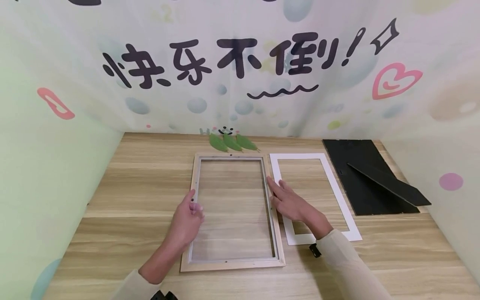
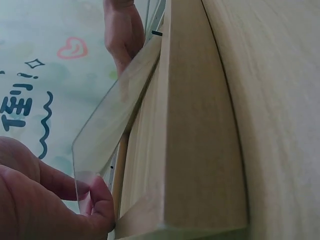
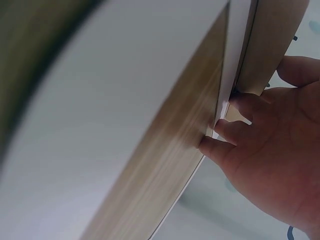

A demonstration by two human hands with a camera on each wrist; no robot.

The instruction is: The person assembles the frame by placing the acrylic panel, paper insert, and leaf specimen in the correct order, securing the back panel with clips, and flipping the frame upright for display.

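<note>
Nearest the person, two cream sleeves reach forward over the wooden desk. The left hand comes in from the lower left with the wrist bent slightly inward; its thumb and fingertips pinch the near left edge of a clear sheet that sits in the wooden picture frame, and the left wrist view shows that edge raised a little off the frame's inner ledge. The right hand lies flatter, fingers extended and close together, pointing up and to the left. Its fingertips press on the frame's right rail, while the palm rests over the left strip of a white mat board. The frame lies flat in the middle of the desk, directly in front of the person, with the mat board just beside it on the right. Farther right, a black backing board lies flat with its stand flap across it. Beyond the frame's far edge, three green leaves rest by the printed backdrop.
</note>
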